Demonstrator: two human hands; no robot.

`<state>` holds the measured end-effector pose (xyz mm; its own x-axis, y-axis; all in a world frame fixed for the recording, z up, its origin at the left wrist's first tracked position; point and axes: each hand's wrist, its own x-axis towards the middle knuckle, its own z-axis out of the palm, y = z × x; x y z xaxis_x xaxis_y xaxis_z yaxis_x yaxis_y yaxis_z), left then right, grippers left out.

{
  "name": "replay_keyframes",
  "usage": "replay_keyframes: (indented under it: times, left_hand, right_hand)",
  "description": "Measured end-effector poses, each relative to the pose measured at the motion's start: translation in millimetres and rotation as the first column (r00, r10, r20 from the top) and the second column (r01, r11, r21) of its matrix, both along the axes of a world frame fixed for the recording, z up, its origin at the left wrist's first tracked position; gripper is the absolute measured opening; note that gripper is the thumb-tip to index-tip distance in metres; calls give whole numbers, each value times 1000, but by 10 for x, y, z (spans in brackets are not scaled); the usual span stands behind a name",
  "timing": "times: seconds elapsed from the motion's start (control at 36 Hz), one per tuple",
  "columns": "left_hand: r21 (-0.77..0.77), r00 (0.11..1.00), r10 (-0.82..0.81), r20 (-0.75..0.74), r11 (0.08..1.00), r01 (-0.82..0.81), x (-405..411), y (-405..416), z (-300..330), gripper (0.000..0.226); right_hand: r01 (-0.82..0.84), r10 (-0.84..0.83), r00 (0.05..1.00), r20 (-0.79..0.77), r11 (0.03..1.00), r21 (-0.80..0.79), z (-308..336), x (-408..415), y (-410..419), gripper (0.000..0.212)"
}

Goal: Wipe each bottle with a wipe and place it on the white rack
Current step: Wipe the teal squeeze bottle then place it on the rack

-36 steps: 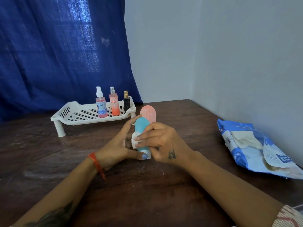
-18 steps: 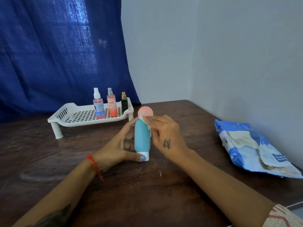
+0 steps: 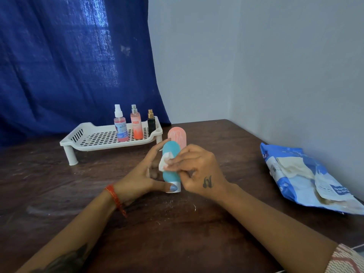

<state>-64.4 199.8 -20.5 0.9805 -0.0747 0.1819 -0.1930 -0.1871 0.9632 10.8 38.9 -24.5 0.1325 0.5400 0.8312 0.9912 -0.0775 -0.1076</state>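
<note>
1. At frame centre, the left hand [image 3: 137,178] gripped a teal bottle [image 3: 171,166] standing cap-down on the dark worktop [image 3: 177,233].
2. The right hand [image 3: 197,170] pinched a white wipe [image 3: 164,162] against the bottle's side.
3. A pink bottle [image 3: 177,137] stood just behind.
4. Three spray bottles [image 3: 136,125] stood upright on the white rack [image 3: 94,138], left of centre.

I see a dark wooden table [image 3: 197,233] with white specks near its middle. A blue curtain [image 3: 69,66] hangs at the far left, and grey walls [image 3: 256,66] meet in a corner at the far right.
</note>
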Motion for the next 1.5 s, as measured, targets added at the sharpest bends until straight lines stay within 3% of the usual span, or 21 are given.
replay_keyframes:
  times: [0.11, 0.28, 0.56, 0.69, 0.81, 0.92, 1.06, 1.22, 1.33, 1.39, 1.5]
  left_hand:
    - [6, 1000, 5, -9, 1000, -4, -7, 3, 8, 104]
    - [15, 999, -2, -32, 1000, 2, 3, 1, 2, 106]
    - [2, 998, 13, -64, 1000, -13, 10, 25, -2, 108]
    - [16, 998, 2, -58, 1000, -1, 13, 25, 0, 105]
    - [20, 999, 3, -46, 1000, -2, 10, 18, -5, 105]
    - [11, 999, 19, -43, 1000, -19, 5, 5, 1, 103]
    - [-4, 997, 33, -65, 999, -34, 5, 4, 6, 105]
    - [13, 997, 44, -69, 999, -43, -3, -11, 18, 106]
    - [-16, 993, 83, -81, 996, -85, -7, -19, 31, 101]
    - [-64, 990, 105, -95, 992, -112, -13, -18, 33, 99]
    - [-179, 980, 180, -85, 965, -193, -6, -32, 48, 97]
  right_hand:
    - [-111, 108, 989, -101, 993, -26, -5, -14, -33, 19]
    - [-151, 155, 939, -308, 988, 36, -6, 34, -45, 20]
    - [60, -4, 873, -487, 993, 99, -100, 208, -52, 22]
    - [168, -21, 876, -482, 950, 264, -28, 216, -26, 22]
    - [88, -11, 935, -356, 976, 201, -35, 200, 2, 28]
    - [50, 3, 954, -299, 984, 168, -50, 203, -18, 21]
    - [-70, 96, 922, -375, 994, 81, -40, 180, -51, 13]
    - [-132, 83, 848, -523, 990, -57, -27, 160, -75, 7]
    - [-140, 36, 813, -582, 981, -134, 9, 154, -93, 17]
    - [-99, 30, 816, -577, 991, -89, 4, 151, -88, 17]
    - [42, 38, 906, -422, 983, 178, 12, 133, -60, 9]
